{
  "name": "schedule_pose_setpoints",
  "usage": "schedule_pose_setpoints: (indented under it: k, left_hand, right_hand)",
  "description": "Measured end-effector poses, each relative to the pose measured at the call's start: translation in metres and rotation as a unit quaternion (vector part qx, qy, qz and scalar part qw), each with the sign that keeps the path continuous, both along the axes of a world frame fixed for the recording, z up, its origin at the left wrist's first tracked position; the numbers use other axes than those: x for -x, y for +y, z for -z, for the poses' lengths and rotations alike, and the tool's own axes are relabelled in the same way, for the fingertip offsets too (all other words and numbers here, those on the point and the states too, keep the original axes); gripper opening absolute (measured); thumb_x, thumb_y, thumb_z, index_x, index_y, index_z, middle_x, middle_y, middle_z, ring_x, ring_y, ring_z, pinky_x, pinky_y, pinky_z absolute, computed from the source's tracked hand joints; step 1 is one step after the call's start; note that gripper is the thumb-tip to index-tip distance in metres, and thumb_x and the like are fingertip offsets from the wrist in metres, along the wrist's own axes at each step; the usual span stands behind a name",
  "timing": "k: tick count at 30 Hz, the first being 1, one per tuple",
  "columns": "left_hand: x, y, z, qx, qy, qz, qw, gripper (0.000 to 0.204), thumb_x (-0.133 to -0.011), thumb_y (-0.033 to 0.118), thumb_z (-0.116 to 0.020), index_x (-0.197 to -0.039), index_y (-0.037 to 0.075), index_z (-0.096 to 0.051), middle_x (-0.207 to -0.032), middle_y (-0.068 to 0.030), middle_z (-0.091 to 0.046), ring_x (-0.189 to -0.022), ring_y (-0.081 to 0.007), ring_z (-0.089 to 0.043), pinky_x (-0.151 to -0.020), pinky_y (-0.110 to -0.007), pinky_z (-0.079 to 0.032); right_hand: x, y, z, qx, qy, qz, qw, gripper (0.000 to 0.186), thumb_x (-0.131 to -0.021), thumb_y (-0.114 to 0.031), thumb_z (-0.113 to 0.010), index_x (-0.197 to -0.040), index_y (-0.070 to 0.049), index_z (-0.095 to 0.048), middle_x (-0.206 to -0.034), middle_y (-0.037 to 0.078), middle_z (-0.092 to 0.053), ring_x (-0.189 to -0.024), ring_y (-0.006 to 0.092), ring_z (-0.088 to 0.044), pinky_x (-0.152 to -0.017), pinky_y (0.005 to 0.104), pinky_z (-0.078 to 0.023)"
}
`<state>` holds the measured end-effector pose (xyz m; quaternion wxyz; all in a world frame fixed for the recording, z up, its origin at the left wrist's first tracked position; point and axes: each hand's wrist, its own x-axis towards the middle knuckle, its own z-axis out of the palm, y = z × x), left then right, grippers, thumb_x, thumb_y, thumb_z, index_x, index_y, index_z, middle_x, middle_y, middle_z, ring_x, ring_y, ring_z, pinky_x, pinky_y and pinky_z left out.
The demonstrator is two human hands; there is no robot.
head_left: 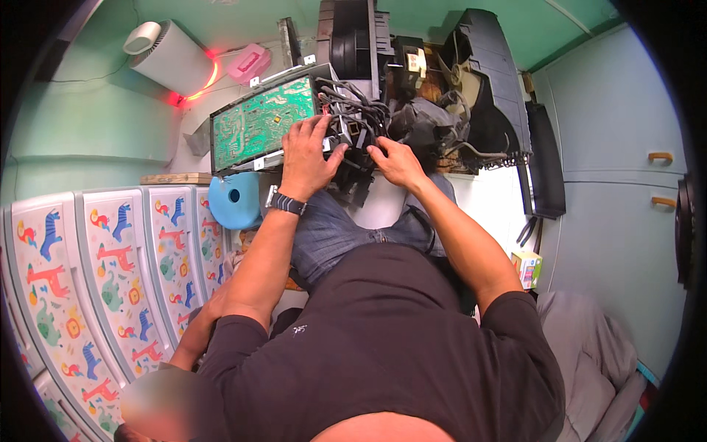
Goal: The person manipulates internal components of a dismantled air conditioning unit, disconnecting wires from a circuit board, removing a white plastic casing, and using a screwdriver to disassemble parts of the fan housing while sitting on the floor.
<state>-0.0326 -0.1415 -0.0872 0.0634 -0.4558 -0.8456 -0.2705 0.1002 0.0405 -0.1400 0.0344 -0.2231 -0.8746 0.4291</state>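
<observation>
A green circuit board [254, 121] in a dark frame with metal brackets lies tilted before me. My left hand [305, 158], with a watch on its wrist, holds the board's right end, fingers over the edge and thumb apart. A bundle of black cables [361, 99] crosses beside its fingertips. To the right, my right hand [400, 163] has its thumb and index finger closed at a black part beneath the cables. The exact piece between those fingertips is too small to make out. Below both hands hangs a black plastic part [357, 184].
Large black plastic housing pieces [490, 88] stand beyond my hands. A blue round-holed object [234, 197] sits left, near animal-print drawers [110, 258]. A pink case [249, 64] and white cylinder [173, 62] lie far left. Another person's arm [193, 335] is lower left; a grey cabinet [611, 147] stands right.
</observation>
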Motion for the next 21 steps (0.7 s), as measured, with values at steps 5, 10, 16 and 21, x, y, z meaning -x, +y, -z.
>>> schedule_pose_setpoints:
  k: [5,10,16,21]
  left_hand:
    - [0.005,0.010,-0.003,0.038,0.004,0.006,0.999,0.065,-0.082,0.032,-0.079,-0.140,0.011,-0.057,-0.136,-0.0089,-0.057,-0.124,-0.0340,-0.050,-0.104,-0.049,-0.040]
    - [0.004,0.012,-0.001,0.061,0.007,-0.008,0.998,0.060,-0.084,0.031,-0.077,-0.139,0.014,-0.060,-0.136,-0.0067,-0.058,-0.124,-0.0336,-0.049,-0.104,-0.049,-0.039]
    - [0.002,0.019,-0.001,0.073,0.023,-0.005,0.997,0.056,-0.084,0.032,-0.075,-0.134,0.011,-0.063,-0.133,-0.0075,-0.059,-0.121,-0.0329,-0.049,-0.101,-0.048,-0.040]
    - [0.000,0.016,-0.001,0.088,0.028,-0.012,0.996,0.058,-0.085,0.033,-0.075,-0.136,0.009,-0.062,-0.137,-0.0082,-0.058,-0.124,-0.0340,-0.049,-0.104,-0.049,-0.040]
  right_hand:
    - [-0.005,-0.005,0.007,0.062,0.029,-0.037,0.997,0.031,-0.093,-0.030,-0.070,-0.102,-0.001,-0.064,-0.094,0.020,-0.069,-0.090,0.0386,-0.067,-0.080,0.0448,-0.052]
    - [-0.013,-0.013,0.015,0.045,0.079,-0.044,0.995,0.025,-0.094,-0.024,-0.068,-0.103,-0.002,-0.061,-0.096,0.018,-0.067,-0.091,0.0359,-0.065,-0.082,0.0428,-0.051]
    - [-0.016,-0.001,0.035,0.166,0.015,0.041,0.985,0.027,-0.098,-0.028,-0.060,-0.103,-0.002,-0.061,-0.096,0.017,-0.070,-0.091,0.0292,-0.068,-0.082,0.0401,-0.051]
    - [-0.013,0.001,0.023,0.156,-0.056,0.059,0.984,0.033,-0.093,-0.034,-0.067,-0.102,-0.003,-0.061,-0.099,0.017,-0.069,-0.094,0.0318,-0.067,-0.085,0.0421,-0.051]
